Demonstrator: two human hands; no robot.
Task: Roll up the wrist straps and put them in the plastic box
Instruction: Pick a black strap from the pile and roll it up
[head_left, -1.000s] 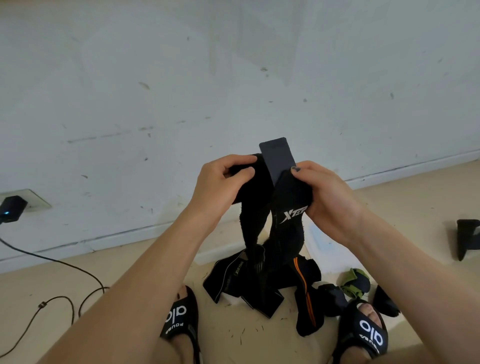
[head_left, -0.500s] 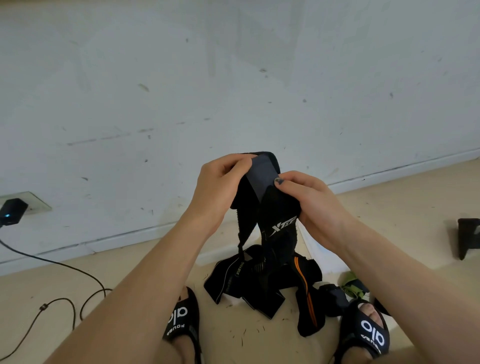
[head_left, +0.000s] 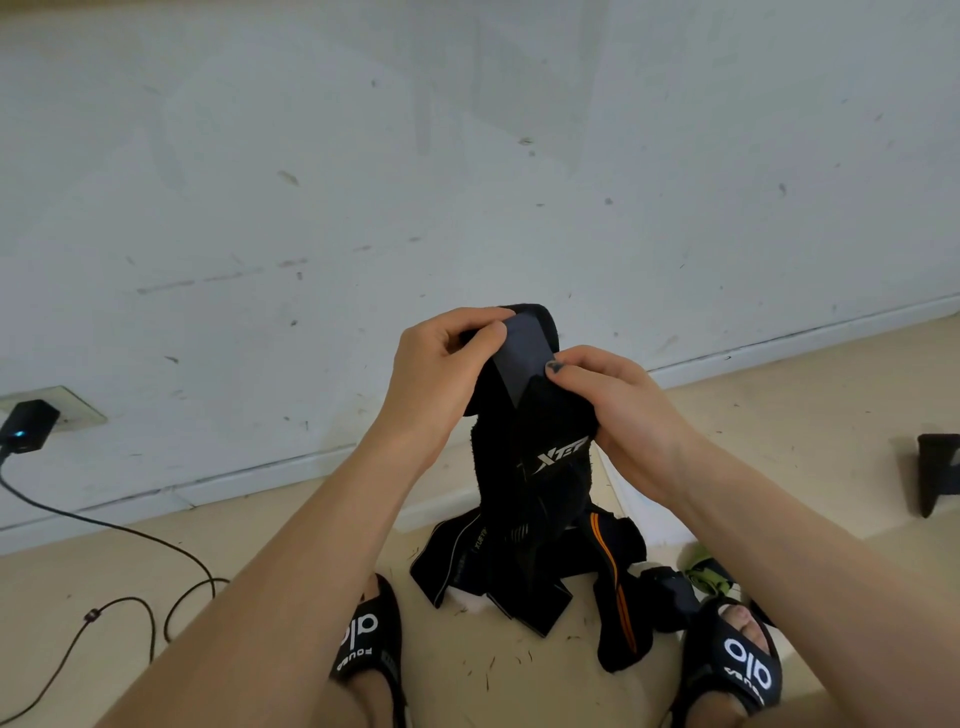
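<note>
- wrist strap (head_left: 540, 467): black, white lettering across it, a matte dark grey patch at its top end
- pile of straps (head_left: 498, 577) on the floor: black; one has thin pale edging, another an orange stripe (head_left: 610, 566) along its length
- small bundle (head_left: 706, 574): yellow-green and black
- sandals (head_left: 366, 644): black with white lettering
- floor (head_left: 779, 415): pale beige
- wall (head_left: 467, 156): white, flecked with dark scuffs
- cable (head_left: 130, 540) and plug (head_left: 28, 423): black, the plug with a small blue light

Black wrist strap (head_left: 540, 447) between left hand (head_left: 441, 369) and right hand (head_left: 613, 400), perhaps half-folded.
</note>
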